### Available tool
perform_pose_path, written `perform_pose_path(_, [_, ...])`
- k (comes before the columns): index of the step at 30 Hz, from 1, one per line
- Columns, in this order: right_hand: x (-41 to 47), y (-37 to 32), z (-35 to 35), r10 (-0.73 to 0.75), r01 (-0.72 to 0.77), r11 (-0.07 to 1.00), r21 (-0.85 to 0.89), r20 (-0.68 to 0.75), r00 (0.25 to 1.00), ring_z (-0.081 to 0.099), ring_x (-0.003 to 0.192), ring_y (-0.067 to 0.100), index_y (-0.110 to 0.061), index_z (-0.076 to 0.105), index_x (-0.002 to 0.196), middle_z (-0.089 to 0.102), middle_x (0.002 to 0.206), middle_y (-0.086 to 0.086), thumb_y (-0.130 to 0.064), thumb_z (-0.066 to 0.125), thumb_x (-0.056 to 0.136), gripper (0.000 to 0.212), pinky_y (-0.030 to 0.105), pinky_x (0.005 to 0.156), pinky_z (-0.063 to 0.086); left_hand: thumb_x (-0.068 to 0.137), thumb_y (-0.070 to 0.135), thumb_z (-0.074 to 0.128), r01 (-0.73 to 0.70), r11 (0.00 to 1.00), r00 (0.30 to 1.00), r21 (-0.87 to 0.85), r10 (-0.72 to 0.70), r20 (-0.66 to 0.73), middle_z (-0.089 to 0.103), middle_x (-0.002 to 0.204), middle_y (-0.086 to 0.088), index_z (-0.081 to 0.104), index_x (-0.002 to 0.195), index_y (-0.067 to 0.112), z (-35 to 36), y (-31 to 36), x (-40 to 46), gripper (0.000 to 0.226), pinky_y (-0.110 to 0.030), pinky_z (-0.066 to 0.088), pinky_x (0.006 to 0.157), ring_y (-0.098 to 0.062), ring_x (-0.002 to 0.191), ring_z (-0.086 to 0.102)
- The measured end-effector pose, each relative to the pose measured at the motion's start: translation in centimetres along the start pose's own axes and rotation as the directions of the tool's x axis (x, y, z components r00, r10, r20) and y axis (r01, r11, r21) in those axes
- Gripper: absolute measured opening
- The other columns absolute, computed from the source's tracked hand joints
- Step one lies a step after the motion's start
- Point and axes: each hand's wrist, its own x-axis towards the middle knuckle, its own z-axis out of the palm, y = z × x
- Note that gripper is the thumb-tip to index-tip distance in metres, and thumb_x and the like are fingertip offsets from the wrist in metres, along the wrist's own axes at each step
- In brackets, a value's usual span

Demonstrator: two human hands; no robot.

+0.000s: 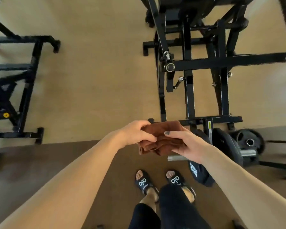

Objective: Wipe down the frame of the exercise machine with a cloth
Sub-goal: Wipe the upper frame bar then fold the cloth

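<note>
1. The floor [96, 71] is light tan farther away.
2. Closer in, a darker brown mat [59, 162] covers the floor.
3. On the left stands another black metal rack [26, 83] with a small yellow knob [6, 115].
4. On the right, round black weight plates [248, 142] stand on the floor.
5. Soft, warm light fills the room.

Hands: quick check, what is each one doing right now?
Left hand: pinches the brown cloth at its left edge.
Right hand: holds the same cloth, thumb on top.
</note>
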Motion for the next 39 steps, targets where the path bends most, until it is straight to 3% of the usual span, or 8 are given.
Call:
perform_pose_path(6, [2.7, -0.4, 0.9, -0.142, 0.157, 0.983, 0.095, -0.152, 0.978, 0.072, 0.109, 0.033, -0.015, 0.061, 0.13, 0.072, 0.121, 0.015, -0.001, 0.081, 0.078, 0.057, 0.044, 0.088, 0.062, 0.082, 0.027, 0.083, -0.007, 0.974, 0.999, 0.228, 0.02, -0.051, 0.069, 0.113, 0.002, 0.061, 0.113, 0.03, -2.5, 2.4, 3.1, 0.038, -0.04, 0.06, 0.087, -0.02, 0.098, 0.07])
perform_pose_path(11, [8.7, -2.0, 1.6, -0.263, 0.234, 0.965, -0.12, -0.451, 0.853, 0.066, 0.109, 0.023, -0.021, 0.057, 0.131, 0.067, 0.121, 0.004, -0.01, 0.083, 0.082, 0.057, 0.042, 0.089, 0.062, 0.084, 0.034, 0.077, -0.017, 0.803, 0.997, 0.596, 0.062, -0.055, 0.059, 0.13, -0.002, 0.048, 0.136, 0.033, -4.5, 3.8, 8.5, 0.059, -0.041, 0.054, 0.093, -0.02, 0.11, 0.06])
perform_pose_path(15, [12.1, -2.6, 1.4, -0.394, 0.238, 0.911, -0.337, -0.545, 0.74, 0.063, 0.083, 0.009, -0.033, 0.057, 0.12, 0.062, 0.11, -0.007, -0.012, 0.079, 0.086, 0.045, 0.01, 0.046, 0.048, 0.084, 0.03, 0.077, -0.053, 0.719, 0.998, 0.693, 0.06, 0.014, 0.043, 0.153, -0.003, 0.033, 0.153, 0.036, -5.1, 4.9, 13.4, 0.082, -0.043, 0.041, 0.11, -0.026, 0.139, 0.042])
perform_pose_path(17, [13.6, -3.1, 1.0, -0.423, 0.246, 0.899, -0.362, -0.574, 0.701, 0.062, 0.081, 0.008, -0.037, 0.055, 0.114, 0.062, 0.106, -0.011, -0.012, 0.078, 0.088, 0.043, 0.007, 0.042, 0.042, 0.084, 0.026, 0.078, -0.115, 0.704, 0.993, 0.701, 0.07, 0.092, 0.042, 0.156, -0.003, 0.032, 0.155, 0.036, -5.1, 5.9, 16.0, 0.086, -0.041, 0.038, 0.111, -0.025, 0.142, 0.039])
perform_pose_path(22, [17.0, -4.0, 0.1, -0.422, 0.28, 0.906, -0.317, -0.629, 0.653, 0.059, 0.091, 0.005, -0.042, 0.054, 0.098, 0.06, 0.099, -0.019, -0.012, 0.082, 0.084, 0.043, 0.0, 0.055, 0.043, 0.082, 0.017, 0.078, -0.218, 0.652, 0.971, 0.727, 0.072, 0.226, 0.052, 0.145, -0.002, 0.04, 0.152, 0.033, -5.1, 6.8, 21.6, 0.082, -0.04, 0.042, 0.111, -0.023, 0.133, 0.048])
perform_pose_path(28, [22.7, -3.0, -1.3, -0.334, 0.286, 0.938, -0.194, -0.722, 0.606, 0.058, 0.093, 0.007, -0.029, 0.059, 0.112, 0.061, 0.1, -0.012, -0.011, 0.08, 0.082, 0.041, 0.006, 0.057, 0.044, 0.092, 0.017, 0.066, -0.289, 0.561, 0.944, 0.776, 0.031, 0.329, 0.069, 0.116, -0.005, 0.061, 0.119, 0.024, -6.6, 5.4, 29.7, 0.029, -0.043, 0.052, 0.095, -0.029, 0.108, 0.064])
perform_pose_path(33, [29.6, -0.4, -4.1, -0.296, 0.292, 0.943, -0.159, -0.801, 0.52, 0.057, 0.094, 0.006, -0.032, 0.058, 0.119, 0.061, 0.107, -0.01, -0.014, 0.079, 0.087, 0.043, 0.004, 0.057, 0.041, 0.095, 0.024, 0.068, -0.414, 0.449, 0.893, 0.792, 0.03, 0.45, 0.064, 0.12, -0.004, 0.058, 0.118, 0.027, -6.6, 1.9, 37.6, 0.025, -0.041, 0.052, 0.095, -0.024, 0.109, 0.061])
perform_pose_path(39, [38.2, 5.9, -11.8, -0.349, 0.174, 0.936, -0.306, -0.868, 0.353, 0.059, 0.101, 0.011, -0.033, 0.054, 0.124, 0.062, 0.113, -0.011, -0.021, 0.081, 0.087, 0.047, 0.024, 0.086, 0.053, 0.099, 0.029, 0.067, -0.477, 0.332, 0.87, 0.814, 0.053, 0.489, 0.059, 0.131, -0.001, 0.051, 0.136, 0.028, -2.2, -4.7, 48.4, 0.041, -0.031, 0.049, 0.09, -0.016, 0.108, 0.057])
